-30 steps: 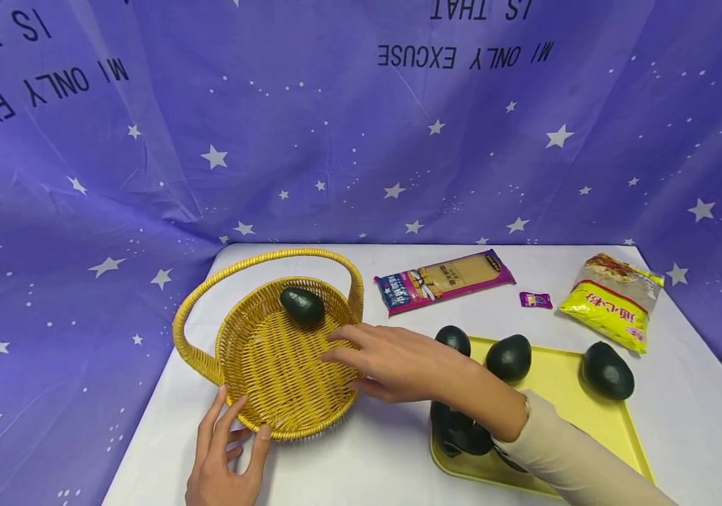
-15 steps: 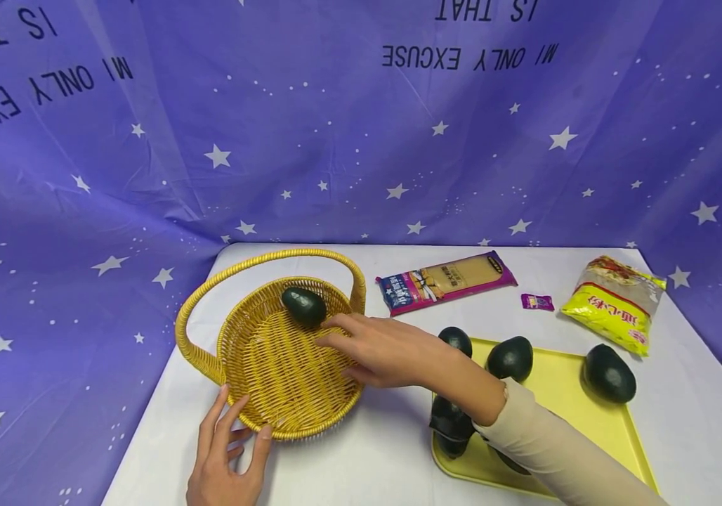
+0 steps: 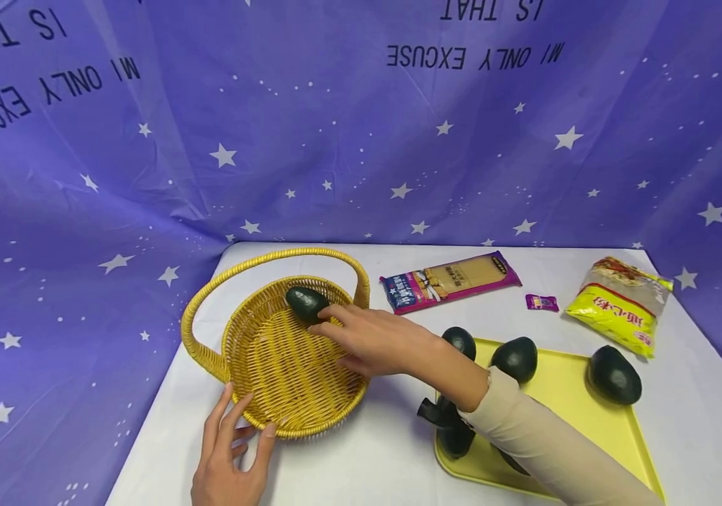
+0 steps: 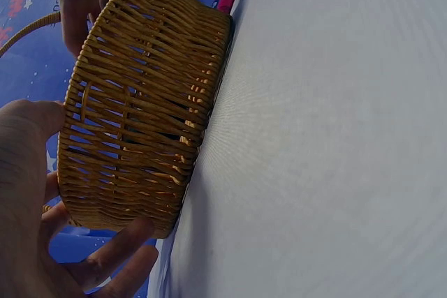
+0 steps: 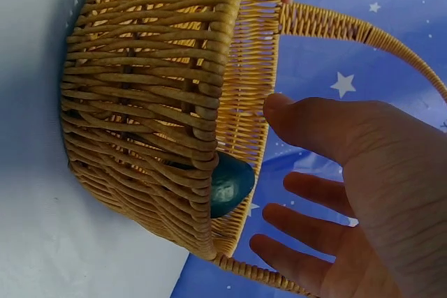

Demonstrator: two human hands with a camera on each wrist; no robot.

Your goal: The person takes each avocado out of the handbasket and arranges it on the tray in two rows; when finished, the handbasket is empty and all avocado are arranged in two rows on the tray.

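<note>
A yellow wicker basket (image 3: 298, 372) with a tall arched handle stands on the left of the table. Inside, against its far wall, lies a dark green avocado (image 3: 306, 303). My right hand (image 3: 373, 339) reaches over the basket's right rim, fingertips close to that avocado. In the right wrist view its fingers (image 5: 297, 225) are spread above the rim, apart from the avocado. My left hand (image 3: 231, 450) rests at the near left rim with spread fingers, thumb touching the rim. In the left wrist view its lower fingers (image 4: 115, 252) lie by the basket's outer wall.
A yellow tray (image 3: 572, 422) at right bears several dark green avocados (image 3: 515, 359), some partly hidden by the right arm. A dark, stem-like piece (image 3: 432, 412) juts past its left edge. Behind lie a noodle packet (image 3: 452, 281), a small purple packet (image 3: 541, 303) and a yellow bag (image 3: 620, 306).
My right hand has moved slightly up and left in the basket, closer to the avocado. The left hand stays at the rim. The view has shifted slightly.
</note>
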